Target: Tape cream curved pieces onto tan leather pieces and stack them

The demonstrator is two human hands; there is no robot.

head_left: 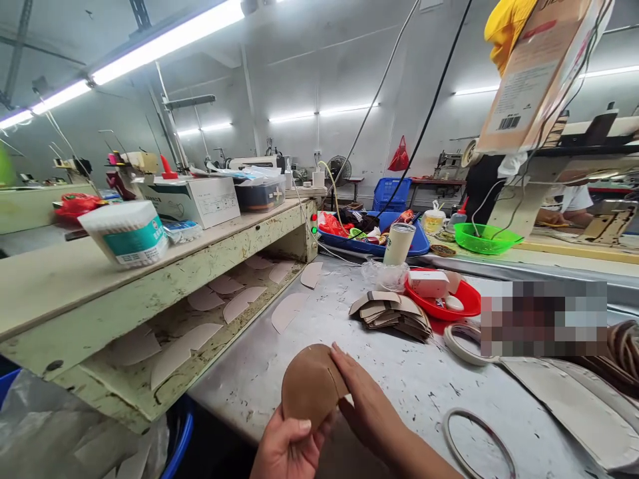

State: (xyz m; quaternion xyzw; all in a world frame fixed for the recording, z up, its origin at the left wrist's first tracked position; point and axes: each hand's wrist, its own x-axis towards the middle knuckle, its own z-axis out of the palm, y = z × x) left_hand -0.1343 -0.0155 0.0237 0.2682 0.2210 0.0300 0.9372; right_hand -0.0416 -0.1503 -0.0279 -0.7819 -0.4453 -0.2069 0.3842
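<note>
My left hand (292, 442) grips a brown, leather-looking rounded piece (309, 386) from below, its thumb lying on the face. Along the piece's right edge, my right hand (367, 399) holds it with straight fingers pressed together; its thumb is by the lower corner. A short curved line, a slit or fold, runs near those fingers. Both hands are above the front of the grey metal worktop (244, 379). Beyond them lies a stack of brown and beige cut pieces (392, 316). Pale half-round pieces (289, 311) lie to the left.
A pale green shelf (210, 256) at left holds more pale pieces (184, 349) underneath and a white tub (124, 233) on top. Rolls of tape (479, 442), a red basket (469, 299) and long beige panels (564, 399) sit at right. A blue tray (422, 243) stands behind.
</note>
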